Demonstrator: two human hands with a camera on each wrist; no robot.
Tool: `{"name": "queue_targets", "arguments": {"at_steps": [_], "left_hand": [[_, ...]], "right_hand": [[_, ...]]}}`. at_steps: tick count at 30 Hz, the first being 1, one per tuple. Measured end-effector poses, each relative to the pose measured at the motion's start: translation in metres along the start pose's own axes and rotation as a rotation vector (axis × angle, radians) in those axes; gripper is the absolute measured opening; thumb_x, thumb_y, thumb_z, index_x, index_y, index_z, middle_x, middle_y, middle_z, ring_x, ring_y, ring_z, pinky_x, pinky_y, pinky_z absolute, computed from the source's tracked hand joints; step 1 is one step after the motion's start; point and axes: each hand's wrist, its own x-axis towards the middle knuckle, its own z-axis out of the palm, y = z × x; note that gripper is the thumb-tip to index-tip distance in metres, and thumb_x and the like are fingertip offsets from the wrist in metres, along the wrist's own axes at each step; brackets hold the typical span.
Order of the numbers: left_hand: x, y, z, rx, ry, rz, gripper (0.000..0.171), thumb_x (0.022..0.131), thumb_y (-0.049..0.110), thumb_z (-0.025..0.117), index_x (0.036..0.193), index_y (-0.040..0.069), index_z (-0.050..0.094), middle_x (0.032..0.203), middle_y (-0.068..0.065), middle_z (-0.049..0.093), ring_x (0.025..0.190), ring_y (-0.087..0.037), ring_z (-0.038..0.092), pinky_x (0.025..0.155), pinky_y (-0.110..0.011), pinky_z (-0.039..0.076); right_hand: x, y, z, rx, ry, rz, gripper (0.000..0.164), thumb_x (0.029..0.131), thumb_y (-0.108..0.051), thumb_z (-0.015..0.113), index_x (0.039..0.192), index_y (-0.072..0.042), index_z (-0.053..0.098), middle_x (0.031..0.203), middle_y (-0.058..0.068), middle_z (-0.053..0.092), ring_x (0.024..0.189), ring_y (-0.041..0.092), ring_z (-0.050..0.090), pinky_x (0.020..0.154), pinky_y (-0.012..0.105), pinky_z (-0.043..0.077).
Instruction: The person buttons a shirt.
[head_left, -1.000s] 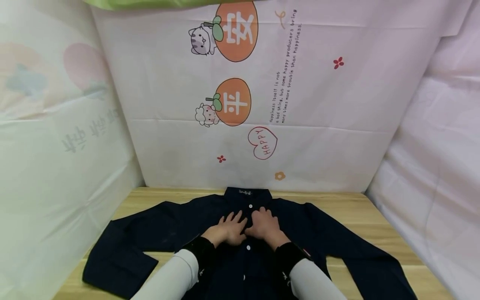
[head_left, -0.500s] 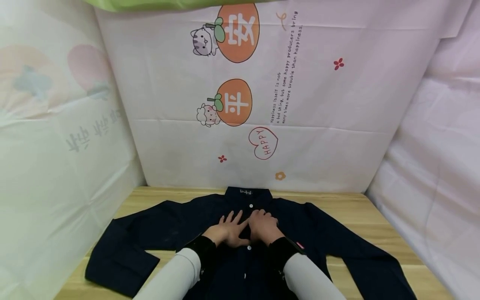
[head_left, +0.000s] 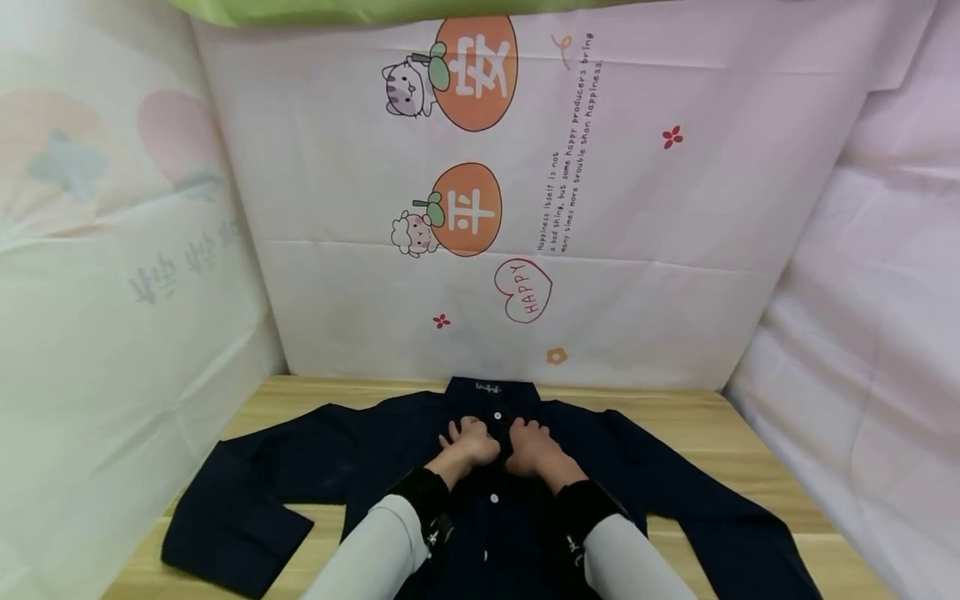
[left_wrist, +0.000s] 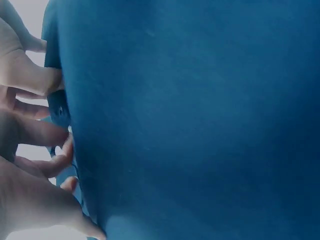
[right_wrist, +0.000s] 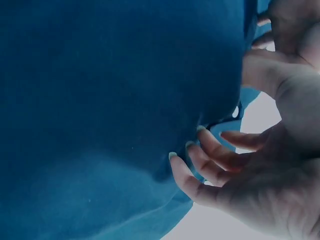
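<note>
A dark navy long-sleeved shirt [head_left: 491,533] lies spread on the table, collar away from me. White buttons run down its front; one shows above my hands and others below. My left hand [head_left: 472,443] grips the front opening, its fingers partly curled. Beside it on the right, my right hand [head_left: 534,446] holds the cloth with bent fingers. In the left wrist view both hands meet at the shirt's edge, where fingertips [left_wrist: 62,150] pinch near a small white button. Fingers [right_wrist: 215,152] press the blue-looking cloth in the right wrist view. The fabric hides some fingertips.
The wooden table [head_left: 720,450] extends beyond the shirt. Its left sleeve [head_left: 240,508] is bent, and the other sleeve [head_left: 712,492] runs out to the lower right. A printed white sheet [head_left: 637,317] hangs behind, with white cloth walls at both sides.
My left hand has gone from spread fingers flat on the shirt to a turned, curled pose at the opening. My right hand has shifted slightly. The shirt lies much as before.
</note>
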Motion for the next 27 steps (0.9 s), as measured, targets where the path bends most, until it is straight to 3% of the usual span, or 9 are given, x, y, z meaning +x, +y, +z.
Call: {"name": "queue_targets", "arguments": {"at_steps": [4,13,14,16,17,20,22,24,27], "left_hand": [[0.0,0.006,0.0,0.024,0.018,-0.032,0.048,0.099,0.011,0.052,0.144,-0.005,0.051,0.162,-0.024,0.024,0.152,-0.053,-0.001,0.118,-0.07,-0.003],[0.001,0.006,0.006,-0.104,0.036,-0.073,0.058,0.097,0.011,0.048,0.152,-0.006,0.04,0.165,-0.028,0.015,0.152,-0.053,-0.007,0.118,-0.068,-0.008],[0.002,0.005,0.006,-0.104,0.039,-0.08,0.058,0.097,0.01,0.048,0.152,-0.005,0.04,0.165,-0.027,0.016,0.152,-0.053,-0.007,0.118,-0.068,-0.008],[0.003,0.004,0.007,-0.106,0.043,-0.087,0.056,0.098,0.011,0.048,0.151,-0.005,0.042,0.165,-0.026,0.016,0.153,-0.052,-0.006,0.118,-0.067,-0.008],[0.004,0.003,0.008,-0.106,0.046,-0.084,0.052,0.098,0.01,0.047,0.148,-0.005,0.045,0.165,-0.025,0.017,0.153,-0.051,-0.006,0.119,-0.067,-0.008],[0.009,0.0,0.011,-0.072,0.077,-0.049,0.031,0.095,0.009,0.05,0.12,-0.004,0.063,0.161,-0.022,0.028,0.153,-0.05,0.004,0.119,-0.067,-0.004],[0.01,0.0,0.014,-0.024,0.127,-0.011,0.014,0.092,0.008,0.055,0.094,0.002,0.067,0.152,-0.021,0.04,0.147,-0.051,0.02,0.118,-0.068,0.007],[0.012,-0.002,0.018,0.049,0.192,0.027,0.016,0.089,0.009,0.059,0.074,0.011,0.064,0.137,-0.018,0.05,0.13,-0.047,0.037,0.111,-0.065,0.024],[0.014,-0.003,0.021,0.042,0.201,0.075,0.033,0.088,0.006,0.06,0.058,0.017,0.054,0.089,-0.009,0.061,0.083,-0.033,0.052,0.077,-0.045,0.044]], "right_hand": [[-0.001,0.003,-0.008,0.049,-0.05,-0.027,0.083,0.088,-0.024,0.078,0.148,0.013,0.036,0.147,0.038,0.039,0.138,0.056,0.035,0.112,0.062,0.033],[-0.004,0.007,-0.009,0.133,-0.088,-0.077,0.062,0.092,-0.022,0.072,0.14,0.01,0.048,0.142,0.033,0.049,0.136,0.053,0.041,0.111,0.06,0.035],[-0.004,0.008,-0.007,0.137,-0.083,-0.08,0.056,0.093,-0.021,0.071,0.136,0.009,0.05,0.139,0.031,0.051,0.135,0.052,0.042,0.111,0.059,0.036],[-0.002,0.009,-0.004,0.146,-0.062,-0.09,0.03,0.096,-0.019,0.068,0.11,0.007,0.062,0.113,0.023,0.063,0.112,0.044,0.058,0.098,0.052,0.045],[-0.002,0.011,-0.003,0.158,-0.047,-0.093,0.021,0.098,-0.018,0.066,0.094,0.003,0.063,0.096,0.017,0.063,0.096,0.037,0.061,0.088,0.046,0.048],[0.0,0.017,0.0,0.244,-0.012,-0.1,0.045,0.102,-0.011,0.059,0.059,-0.013,0.046,0.059,0.0,0.04,0.053,0.019,0.039,0.058,0.032,0.037],[0.0,0.022,0.0,0.336,-0.001,-0.101,0.055,0.103,-0.007,0.055,0.053,-0.018,0.035,0.052,-0.004,0.028,0.046,0.013,0.024,0.05,0.028,0.027],[-0.001,0.027,-0.001,0.416,0.0,-0.108,0.055,0.104,-0.005,0.051,0.053,-0.019,0.034,0.051,-0.006,0.027,0.045,0.01,0.023,0.049,0.026,0.026],[-0.002,0.032,-0.003,0.494,-0.017,-0.117,0.051,0.106,-0.005,0.046,0.058,-0.018,0.036,0.055,-0.004,0.031,0.048,0.012,0.025,0.051,0.027,0.028]]}}
